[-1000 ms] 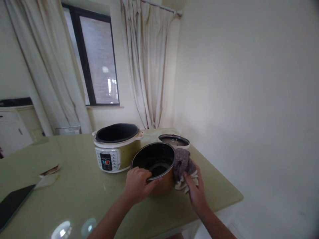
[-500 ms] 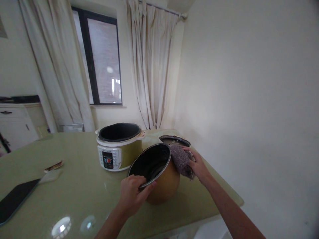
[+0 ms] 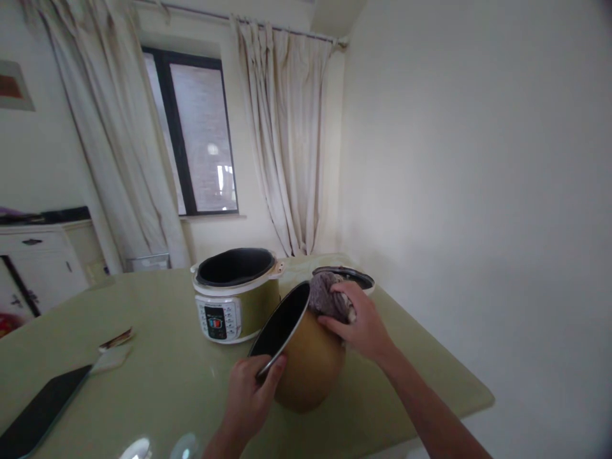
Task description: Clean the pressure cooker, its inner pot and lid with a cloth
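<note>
An inner cooking pot (image 3: 310,363), dark inside and golden-brown outside, leans steeply to the left over the table. My left hand (image 3: 251,392) grips its near rim, thumb outside and fingers curled over into it. My right hand (image 3: 361,322) is closed around a bunched grey-purple cloth (image 3: 327,296), which presses on the pot's outer wall near the upper right rim. Behind and left of the pot stands the rice cooker body (image 3: 261,309), lidless, with a control panel facing me. Partly hidden behind the cloth lies a round lid (image 3: 356,276).
The pale green glossy table (image 3: 167,357) ends at a right edge beside the wall. A black flat board (image 3: 48,408) lies at the left, with a small brownish-white item (image 3: 115,341) beyond it. A white cabinet (image 3: 43,255) stands farther back, left of the curtains.
The pot has tipped from nearly upright to a steep leftward lean, showing more of its outer wall. My right hand has carried the cloth up along the pot's right side.
</note>
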Motion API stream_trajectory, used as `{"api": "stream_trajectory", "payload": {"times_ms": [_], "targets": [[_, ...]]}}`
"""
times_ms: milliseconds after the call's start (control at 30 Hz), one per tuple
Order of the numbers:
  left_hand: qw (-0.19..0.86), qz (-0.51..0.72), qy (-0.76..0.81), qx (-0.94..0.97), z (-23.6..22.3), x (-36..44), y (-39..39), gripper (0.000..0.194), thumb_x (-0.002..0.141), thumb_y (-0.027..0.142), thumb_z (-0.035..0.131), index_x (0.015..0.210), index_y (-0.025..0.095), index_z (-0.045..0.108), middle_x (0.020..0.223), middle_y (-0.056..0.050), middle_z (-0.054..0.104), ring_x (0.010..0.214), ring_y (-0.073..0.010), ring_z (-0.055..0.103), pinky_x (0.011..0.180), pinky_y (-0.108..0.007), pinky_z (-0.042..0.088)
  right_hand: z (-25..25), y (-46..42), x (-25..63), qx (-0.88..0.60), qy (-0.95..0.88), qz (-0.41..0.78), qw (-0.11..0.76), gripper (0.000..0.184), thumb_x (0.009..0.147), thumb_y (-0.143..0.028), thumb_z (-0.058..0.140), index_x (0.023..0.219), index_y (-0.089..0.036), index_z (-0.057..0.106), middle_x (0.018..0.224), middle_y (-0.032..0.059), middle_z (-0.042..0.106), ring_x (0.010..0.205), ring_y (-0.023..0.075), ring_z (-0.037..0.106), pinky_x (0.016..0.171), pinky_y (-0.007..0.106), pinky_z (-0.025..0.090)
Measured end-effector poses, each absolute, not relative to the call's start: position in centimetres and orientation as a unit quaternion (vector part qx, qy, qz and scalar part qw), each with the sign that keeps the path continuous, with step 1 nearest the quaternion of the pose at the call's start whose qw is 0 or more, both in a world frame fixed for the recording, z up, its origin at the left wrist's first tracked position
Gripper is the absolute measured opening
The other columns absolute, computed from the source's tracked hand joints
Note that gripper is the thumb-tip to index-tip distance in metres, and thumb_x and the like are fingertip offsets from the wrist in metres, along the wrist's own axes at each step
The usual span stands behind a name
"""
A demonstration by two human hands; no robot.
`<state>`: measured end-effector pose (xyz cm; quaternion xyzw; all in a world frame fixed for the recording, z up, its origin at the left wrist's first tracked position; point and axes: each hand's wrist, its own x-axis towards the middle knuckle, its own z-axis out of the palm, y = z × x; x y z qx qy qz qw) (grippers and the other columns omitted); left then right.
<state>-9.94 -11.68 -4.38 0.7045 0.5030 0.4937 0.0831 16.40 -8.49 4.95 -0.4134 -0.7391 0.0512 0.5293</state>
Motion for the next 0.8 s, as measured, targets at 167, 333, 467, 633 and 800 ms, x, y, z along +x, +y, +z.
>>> {"api": "stream_trajectory", "payload": {"times_ms": [167, 333, 467, 633, 800], "targets": [[0.058, 0.463, 0.499, 0.730, -3.8, -8.4, -10.8, 0.061, 0.099, 0.054, 0.049, 0.048, 0.019, 0.046, 0.046, 0.003, 0.041, 0.045, -0.0099, 0.041, 0.052, -0.029, 0.021, 2.9, -14.7, 14.2, -0.404, -0.791, 0.000, 0.460, 0.044, 0.067, -0.020, 0.082, 0.106, -0.027, 0.065, 0.107, 0.0059, 0.066, 0.100, 0.0278, 0.064, 0.086, 0.037, 0.053], [0.053, 0.470, 0.477, 0.741, -3.9, -8.5, -10.6, 0.059, 0.099, 0.051, 0.048, 0.050, 0.019, 0.048, 0.047, 0.003, 0.043, 0.046, -0.0102, 0.044, 0.053, -0.027, 0.025, 3.4, -15.1, 14.0, -0.455, -0.781, -0.017, 0.428, 0.081, 0.066, -0.015, 0.078, 0.143, -0.031, 0.060, 0.116, 0.0074, 0.067, 0.110, 0.0318, 0.062, 0.103, 0.051, 0.048], [0.065, 0.490, 0.490, 0.718, -4.0, -9.1, -11.0, 0.064, 0.101, 0.059, 0.048, 0.051, 0.020, 0.053, 0.048, 0.002, 0.047, 0.048, -0.0120, 0.047, 0.054, -0.026, 0.031, 5.6, -9.7, 16.0, -0.464, -0.740, 0.064, 0.483, 0.070, 0.068, -0.017, 0.074, 0.137, -0.028, 0.071, 0.127, 0.0093, 0.066, 0.123, 0.0316, 0.060, 0.112, 0.050, 0.045], [0.095, 0.505, 0.499, 0.698, -4.3, -10.1, -11.3, 0.070, 0.098, 0.070, 0.046, 0.049, 0.021, 0.055, 0.049, 0.001, 0.049, 0.051, -0.0139, 0.046, 0.053, -0.026, 0.036, 6.3, -1.9, 17.7, -0.405, -0.715, 0.278, 0.497, 0.045, 0.072, -0.030, 0.072, 0.115, -0.020, 0.079, 0.118, 0.0089, 0.076, 0.116, 0.0312, 0.069, 0.109, 0.049, 0.049], [0.107, 0.513, 0.508, 0.684, -4.6, -10.8, -11.3, 0.071, 0.097, 0.073, 0.044, 0.052, 0.020, 0.061, 0.051, -0.001, 0.053, 0.054, -0.0155, 0.049, 0.055, -0.026, 0.041, 4.6, 1.7, 17.1, -0.392, -0.685, 0.382, 0.480, 0.036, 0.083, -0.039, 0.065, 0.100, -0.012, 0.080, 0.091, 0.0074, 0.079, 0.085, 0.0254, 0.076, 0.084, 0.039, 0.059]]}}
